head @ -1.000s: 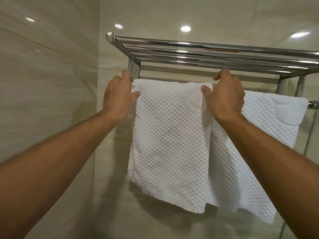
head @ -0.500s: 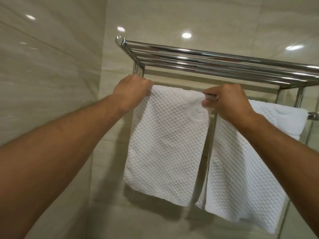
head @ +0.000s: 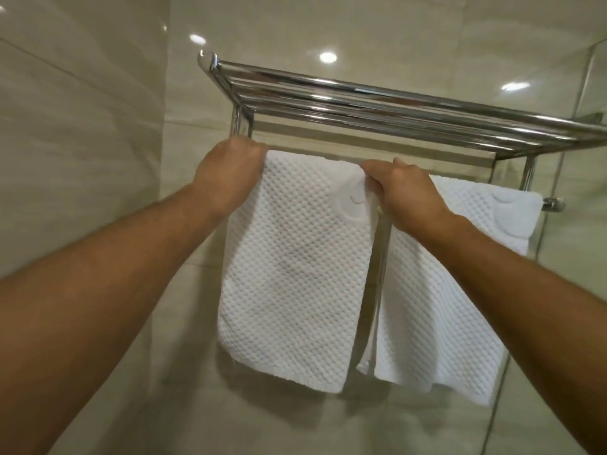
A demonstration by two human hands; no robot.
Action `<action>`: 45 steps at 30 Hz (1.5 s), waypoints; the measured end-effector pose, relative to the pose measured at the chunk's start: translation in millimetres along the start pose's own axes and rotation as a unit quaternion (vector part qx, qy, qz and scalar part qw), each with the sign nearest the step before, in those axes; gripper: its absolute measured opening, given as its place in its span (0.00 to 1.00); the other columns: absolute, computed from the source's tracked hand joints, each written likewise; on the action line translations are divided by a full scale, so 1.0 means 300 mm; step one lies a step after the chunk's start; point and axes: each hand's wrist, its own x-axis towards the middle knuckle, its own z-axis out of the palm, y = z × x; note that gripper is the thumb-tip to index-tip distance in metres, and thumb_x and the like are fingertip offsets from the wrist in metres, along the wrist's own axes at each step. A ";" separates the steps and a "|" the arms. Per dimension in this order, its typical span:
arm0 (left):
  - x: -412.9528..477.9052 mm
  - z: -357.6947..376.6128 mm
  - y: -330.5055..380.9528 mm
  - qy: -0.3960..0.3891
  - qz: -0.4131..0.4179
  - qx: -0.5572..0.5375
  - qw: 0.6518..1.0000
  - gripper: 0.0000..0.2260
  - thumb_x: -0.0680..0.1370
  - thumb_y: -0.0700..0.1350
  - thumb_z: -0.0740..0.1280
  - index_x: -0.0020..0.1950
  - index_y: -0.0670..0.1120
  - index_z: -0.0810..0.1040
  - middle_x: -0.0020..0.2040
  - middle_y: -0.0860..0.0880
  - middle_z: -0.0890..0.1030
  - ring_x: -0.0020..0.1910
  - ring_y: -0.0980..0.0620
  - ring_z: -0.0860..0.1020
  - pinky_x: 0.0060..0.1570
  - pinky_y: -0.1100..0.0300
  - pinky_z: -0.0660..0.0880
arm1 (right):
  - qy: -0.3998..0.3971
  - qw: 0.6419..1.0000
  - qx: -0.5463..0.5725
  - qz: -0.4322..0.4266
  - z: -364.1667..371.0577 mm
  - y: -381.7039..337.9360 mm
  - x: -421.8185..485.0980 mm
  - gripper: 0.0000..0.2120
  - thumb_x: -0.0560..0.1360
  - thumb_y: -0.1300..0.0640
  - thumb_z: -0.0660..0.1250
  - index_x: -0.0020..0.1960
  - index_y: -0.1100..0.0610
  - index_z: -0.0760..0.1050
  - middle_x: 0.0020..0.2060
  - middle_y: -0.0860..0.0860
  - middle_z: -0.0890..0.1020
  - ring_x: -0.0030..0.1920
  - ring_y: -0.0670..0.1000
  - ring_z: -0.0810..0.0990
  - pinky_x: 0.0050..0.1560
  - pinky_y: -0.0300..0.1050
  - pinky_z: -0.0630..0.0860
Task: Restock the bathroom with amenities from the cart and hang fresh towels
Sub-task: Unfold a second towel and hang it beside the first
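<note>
The left towel [head: 295, 257] hangs over the rail under the rack [head: 394, 103], the left hand [head: 230, 172] gripping its left top corner and the right hand [head: 404, 192] pinching its right; both should pull evenly to level the fold beside the right towel [head: 460, 274].

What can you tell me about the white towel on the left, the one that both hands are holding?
The left towel is white, with a raised waffle-like weave and a smooth round emblem near its top right corner. It hangs folded over the lower bar of the chrome rack, flat, its bottom hem slightly slanted. The left hand grips its top left corner and the right hand pinches its top right corner. A second white towel hangs just to its right; whether they touch is unclear.
</note>
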 end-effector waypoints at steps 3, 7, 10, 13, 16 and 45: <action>-0.026 -0.018 0.030 -0.053 -0.003 0.038 0.998 0.22 0.76 0.31 0.64 0.71 0.37 0.70 0.65 0.35 0.74 0.62 0.34 0.74 0.60 0.42 0.73 | -0.018 0.998 -0.050 -0.019 -0.033 -0.033 -0.028 0.09 0.80 0.63 0.62 0.59 0.61 0.78 0.52 0.58 0.81 0.50 0.60 0.80 0.47 0.52 0.77; -0.112 -0.023 0.096 -0.043 0.019 0.047 0.998 0.19 0.76 0.36 0.65 0.67 0.40 0.70 0.63 0.36 0.71 0.60 0.37 0.73 0.56 0.43 0.74 | -0.007 0.999 -0.034 0.005 -0.079 -0.112 -0.103 0.12 0.78 0.59 0.68 0.61 0.52 0.81 0.59 0.51 0.83 0.56 0.54 0.81 0.56 0.54 0.80; -0.189 -0.022 0.118 -0.086 0.016 -0.033 0.996 0.10 0.79 0.45 0.64 0.59 0.43 0.75 0.57 0.42 0.75 0.52 0.42 0.76 0.43 0.51 0.73 | -0.107 0.994 -0.028 0.000 -0.092 -0.173 -0.143 0.10 0.79 0.53 0.68 0.59 0.48 0.81 0.56 0.48 0.84 0.54 0.52 0.82 0.55 0.53 0.80; -0.292 -0.038 0.122 -0.198 0.007 -0.055 0.979 0.08 0.80 0.50 0.63 0.55 0.48 0.77 0.52 0.47 0.79 0.49 0.46 0.78 0.43 0.53 0.75 | -0.192 0.981 -0.001 0.008 -0.083 -0.219 -0.172 0.08 0.78 0.50 0.68 0.55 0.48 0.82 0.51 0.47 0.84 0.49 0.51 0.82 0.52 0.53 0.81; -0.405 -0.065 0.107 -0.266 -0.020 -0.049 0.962 0.06 0.78 0.51 0.64 0.49 0.51 0.79 0.49 0.49 0.80 0.47 0.48 0.79 0.46 0.52 0.78 | -0.261 0.965 0.037 -0.002 -0.035 -0.264 -0.216 0.07 0.77 0.50 0.68 0.53 0.49 0.82 0.48 0.47 0.84 0.47 0.50 0.81 0.50 0.49 0.81; -1.669 -1.798 0.462 -0.336 -0.586 0.351 0.649 0.12 0.79 0.54 0.67 0.55 0.48 0.83 0.54 0.46 0.84 0.53 0.45 0.81 0.47 0.58 0.74 | -0.215 0.609 0.497 -0.579 -1.046 -1.544 -0.931 0.05 0.74 0.48 0.72 0.47 0.48 0.84 0.43 0.46 0.86 0.46 0.48 0.84 0.51 0.46 0.81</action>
